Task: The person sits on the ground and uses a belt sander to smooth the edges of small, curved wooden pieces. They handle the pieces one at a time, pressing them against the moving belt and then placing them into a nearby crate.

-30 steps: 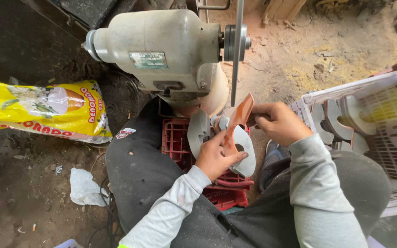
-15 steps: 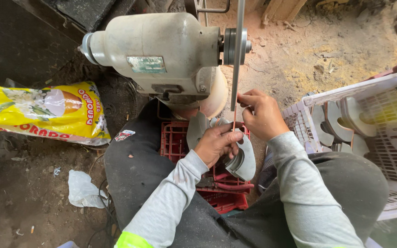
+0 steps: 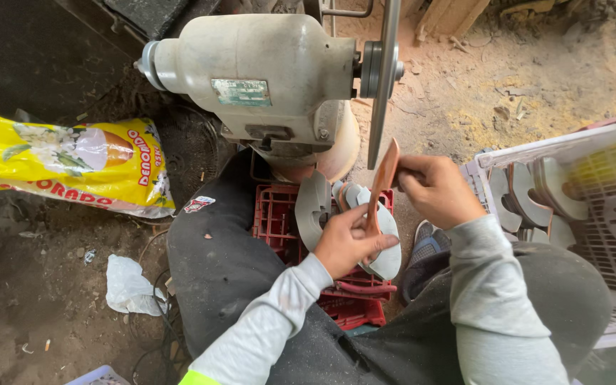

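The thin reddish-brown curved piece is standing on edge, tilted, right beside the lower end of the grinder's thin disc; can't tell if they're touching. It looks flat and smooth, sort of like a leather or board cutout. The right hand is pinching its upper end, fingers curled tight. The left hand is gripping the lower end, thumb lying along the piece, and it's also resting against a pale grey curved cutout underneath.

More grey cutouts of the same rounded, notched shape are standing in the red plastic crate between the person's knees, near its far edge. The crate has an open grid wall. The bench grinder above it is a dusty cream metal housing with a small plate on the side.

By the right knee, a white slotted plastic basket is holding another stack of grey cutouts along its left side.

The floor is packed dirt, getting sandy with sawdust towards the top right corner. A shiny yellow printed bag is lying on the left, and a crumpled white scrap is sitting beside the left leg.
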